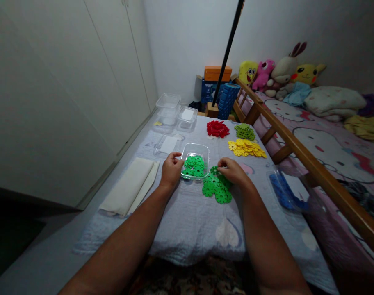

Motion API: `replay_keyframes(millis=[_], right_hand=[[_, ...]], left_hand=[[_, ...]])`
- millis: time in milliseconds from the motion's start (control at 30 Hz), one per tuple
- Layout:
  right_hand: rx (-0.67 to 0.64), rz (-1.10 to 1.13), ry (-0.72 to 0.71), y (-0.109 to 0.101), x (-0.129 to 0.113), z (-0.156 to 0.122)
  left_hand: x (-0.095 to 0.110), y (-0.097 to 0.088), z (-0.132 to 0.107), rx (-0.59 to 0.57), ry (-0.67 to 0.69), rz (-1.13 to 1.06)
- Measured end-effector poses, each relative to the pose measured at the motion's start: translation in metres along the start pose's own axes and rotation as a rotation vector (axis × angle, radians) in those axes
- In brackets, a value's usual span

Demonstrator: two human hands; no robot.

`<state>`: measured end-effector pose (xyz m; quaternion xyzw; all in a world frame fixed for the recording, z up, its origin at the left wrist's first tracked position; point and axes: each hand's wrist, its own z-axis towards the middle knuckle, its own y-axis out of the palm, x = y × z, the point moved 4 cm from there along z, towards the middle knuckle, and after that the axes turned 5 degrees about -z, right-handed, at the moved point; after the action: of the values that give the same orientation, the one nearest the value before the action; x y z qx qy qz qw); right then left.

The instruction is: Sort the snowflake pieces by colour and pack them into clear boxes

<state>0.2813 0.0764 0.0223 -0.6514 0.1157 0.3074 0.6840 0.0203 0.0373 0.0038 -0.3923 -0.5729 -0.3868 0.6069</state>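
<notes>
My left hand (171,171) is closed on the left rim of a clear plastic container (205,150), thumb and fingers pinching its edge. Green flower-shaped plastic pieces (194,164) lie heaped inside it. Just right of the container, my right hand (233,172) pinches a green flower-shaped piece (214,169) at its edge. Below and beside that hand, a loose pile of the same green pieces (218,188) rests on the cloth, partly covered by the hand.
Red pieces (217,129), light green pieces (245,131) and yellow pieces (247,148) lie in piles toward the back right. A box of blue pieces (282,190) stands at right. Empty clear containers (168,100) are at back left, a folded cream cloth (128,184) at left. A wooden bed rail (285,133) borders the table.
</notes>
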Motion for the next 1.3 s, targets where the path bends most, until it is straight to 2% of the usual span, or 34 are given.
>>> replay_keyframes(millis=[100, 200, 267, 400, 567, 867, 1067, 1167, 1300], right_hand=[[0.063, 0.186, 0.002, -0.008, -0.007, 0.001], [0.272, 0.260, -0.026, -0.018, -0.023, -0.001], [0.333, 0.268, -0.067, -0.018, -0.036, -0.003], [0.273, 0.191, -0.133, -0.005, -0.059, -0.005], [0.194, 0.091, -0.138, 0.011, -0.071, -0.005], [0.343, -0.107, -0.088, 0.014, -0.070, 0.003], [0.312, -0.144, -0.127, 0.019, -0.066, 0.004], [0.319, -0.127, -0.116, 0.013, -0.059, 0.002], [0.326, -0.137, -0.024, -0.003, -0.043, 0.002]], left_hand=[[0.001, 0.000, -0.001, -0.001, 0.000, 0.003], [0.001, 0.001, -0.001, -0.004, 0.002, 0.000], [0.001, 0.001, -0.001, -0.005, 0.006, 0.000], [0.004, 0.002, -0.002, -0.006, 0.007, 0.001], [0.007, 0.002, -0.003, -0.006, 0.007, -0.008], [0.005, 0.003, -0.002, -0.015, 0.006, 0.003], [0.007, 0.003, -0.004, -0.019, -0.010, -0.015], [0.006, 0.003, -0.003, -0.027, -0.008, -0.016], [0.006, 0.002, -0.002, -0.024, 0.004, 0.015]])
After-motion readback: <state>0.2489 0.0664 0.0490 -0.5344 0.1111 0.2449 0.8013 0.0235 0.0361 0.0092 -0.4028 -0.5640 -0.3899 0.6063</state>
